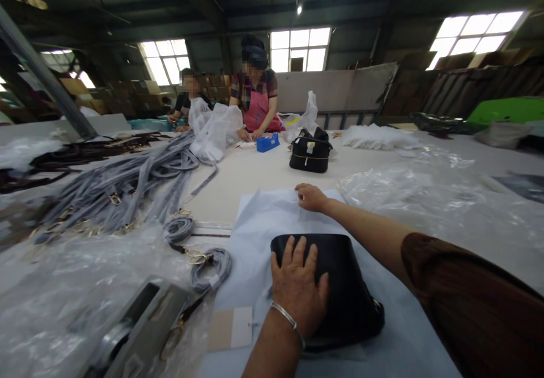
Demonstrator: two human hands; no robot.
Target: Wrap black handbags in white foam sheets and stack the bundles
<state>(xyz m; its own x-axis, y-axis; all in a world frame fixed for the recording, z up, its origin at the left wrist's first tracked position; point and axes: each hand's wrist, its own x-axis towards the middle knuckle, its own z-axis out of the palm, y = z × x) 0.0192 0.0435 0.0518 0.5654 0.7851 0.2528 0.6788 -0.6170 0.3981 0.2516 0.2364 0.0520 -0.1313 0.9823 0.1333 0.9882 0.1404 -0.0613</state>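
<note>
A black handbag [340, 287] lies on a large sheet of white tissue paper [255, 225] at the near middle. My left hand [300, 287], with a bracelet at the wrist, rests flat on the bag, fingers spread. Beyond the bag, my right hand [312, 198] is closed at the far edge of the paper, its fingers curled on the sheet. A beige and white card tag [230, 328] sits on the paper left of my left wrist.
Coiled grey straps [212, 270] and a tape dispenser [136, 321] lie left. Piled straps [123, 191] stretch behind. A second black bag [311, 151] and a blue tape dispenser [267, 142] stand ahead. Clear plastic bags [446, 213] spread right. A person in a pink apron [257, 111] works opposite.
</note>
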